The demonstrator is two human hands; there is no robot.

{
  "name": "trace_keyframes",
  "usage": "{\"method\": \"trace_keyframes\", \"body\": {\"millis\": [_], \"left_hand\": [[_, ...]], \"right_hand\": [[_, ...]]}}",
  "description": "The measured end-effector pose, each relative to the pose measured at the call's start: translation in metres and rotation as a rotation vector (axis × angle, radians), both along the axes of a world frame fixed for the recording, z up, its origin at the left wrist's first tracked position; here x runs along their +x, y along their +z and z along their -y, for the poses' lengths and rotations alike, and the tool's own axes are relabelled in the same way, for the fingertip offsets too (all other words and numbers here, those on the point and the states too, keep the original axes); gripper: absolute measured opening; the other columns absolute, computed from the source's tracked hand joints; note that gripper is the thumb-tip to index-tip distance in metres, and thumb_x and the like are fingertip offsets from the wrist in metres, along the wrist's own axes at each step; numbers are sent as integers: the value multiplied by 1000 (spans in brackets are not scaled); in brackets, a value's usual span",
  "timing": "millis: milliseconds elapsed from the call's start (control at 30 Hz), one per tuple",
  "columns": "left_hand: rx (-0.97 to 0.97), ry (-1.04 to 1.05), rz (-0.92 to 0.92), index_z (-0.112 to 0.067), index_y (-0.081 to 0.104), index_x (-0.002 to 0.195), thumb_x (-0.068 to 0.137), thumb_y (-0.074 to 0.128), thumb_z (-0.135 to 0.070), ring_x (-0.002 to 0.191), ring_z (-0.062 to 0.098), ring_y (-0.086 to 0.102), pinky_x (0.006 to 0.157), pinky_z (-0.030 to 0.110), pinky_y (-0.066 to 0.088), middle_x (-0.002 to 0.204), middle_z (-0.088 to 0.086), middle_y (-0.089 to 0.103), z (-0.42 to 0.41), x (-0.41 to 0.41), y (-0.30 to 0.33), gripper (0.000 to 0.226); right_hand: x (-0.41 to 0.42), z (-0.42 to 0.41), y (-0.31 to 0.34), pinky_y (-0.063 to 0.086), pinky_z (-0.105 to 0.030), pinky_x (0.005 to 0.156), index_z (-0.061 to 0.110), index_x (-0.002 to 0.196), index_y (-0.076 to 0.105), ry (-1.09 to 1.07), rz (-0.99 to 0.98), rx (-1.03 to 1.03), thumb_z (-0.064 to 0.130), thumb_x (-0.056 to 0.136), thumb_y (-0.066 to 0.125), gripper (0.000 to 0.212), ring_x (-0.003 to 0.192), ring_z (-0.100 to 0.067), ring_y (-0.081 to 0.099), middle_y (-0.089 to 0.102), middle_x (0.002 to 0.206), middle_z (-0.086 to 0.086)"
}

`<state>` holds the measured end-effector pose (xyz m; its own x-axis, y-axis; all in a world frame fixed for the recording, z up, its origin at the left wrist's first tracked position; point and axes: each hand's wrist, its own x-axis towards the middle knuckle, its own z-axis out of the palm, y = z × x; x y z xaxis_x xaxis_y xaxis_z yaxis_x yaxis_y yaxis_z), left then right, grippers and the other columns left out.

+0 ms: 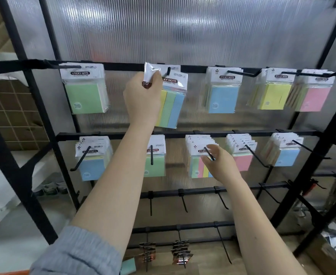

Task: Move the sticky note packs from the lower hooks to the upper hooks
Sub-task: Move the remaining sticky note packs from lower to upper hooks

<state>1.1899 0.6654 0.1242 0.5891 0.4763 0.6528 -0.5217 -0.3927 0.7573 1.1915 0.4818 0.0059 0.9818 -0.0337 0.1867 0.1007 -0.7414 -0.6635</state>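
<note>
Two rows of hooks carry the sticky note packs on this black rack [34,135], five hooks loaded in each row. Upper row, left to right: a green pack [84,92], then the striped yellow/green/blue pack [172,104] that the person's left hand [143,96] is pinching by its white header card, right at the second upper hook [168,71], with a bent-up header poking out above the fingers; whether the hole is actually on the hook is hard to tell. After that come a blue pack [222,96], a yellow pack [275,94] and a pink pack [314,96], and those last three hooks look like they hold more than one each, exact count not readable. Lower row: a blue-fronted stack [92,161], a green pack [155,161], a multicolour stack [198,161], a pink-fronted stack [242,155] and a blue-fronted stack [286,153]. The right hand [218,163] is at the multicolour stack, fingers loosely curled around the tip of that lower hook [209,153], not obviously gripping any pack. Below that sit two more bars with mostly bare hooks, and two bunches of dark carded items [181,253] hang on the lowest bar. A grey sleeve [73,253] is pushed up the left forearm.
</note>
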Motion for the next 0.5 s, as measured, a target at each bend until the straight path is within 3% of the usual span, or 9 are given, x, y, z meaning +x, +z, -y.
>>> {"method": "trace_keyframes", "body": {"millis": [167,333,500], "left_hand": [[3,2,-79,-23,40,60,94,57,-30,47,-1,38,46,10,30,59,-13,43,-4,19,2,38],[-13,11,-122,-9,59,75,88,64,-35,54,0,41,46,13,30,62,-10,50,-15,45,2,29],[34,94,-204,-9,54,76,85,64,-42,64,10,45,47,14,30,72,0,53,-20,62,7,36]], "right_hand": [[0,-1,2,38,-27,96,12,142,41,-1,-20,-41,24,96,50,48,123,-20,50,47,143,-2],[-1,-5,7,41,-27,91,13,146,35,-4,-55,-96,25,97,48,51,116,-22,56,48,142,-2],[-2,-9,12,43,-27,89,14,148,30,12,-71,-133,27,97,49,55,111,-21,59,47,143,-2]]}}
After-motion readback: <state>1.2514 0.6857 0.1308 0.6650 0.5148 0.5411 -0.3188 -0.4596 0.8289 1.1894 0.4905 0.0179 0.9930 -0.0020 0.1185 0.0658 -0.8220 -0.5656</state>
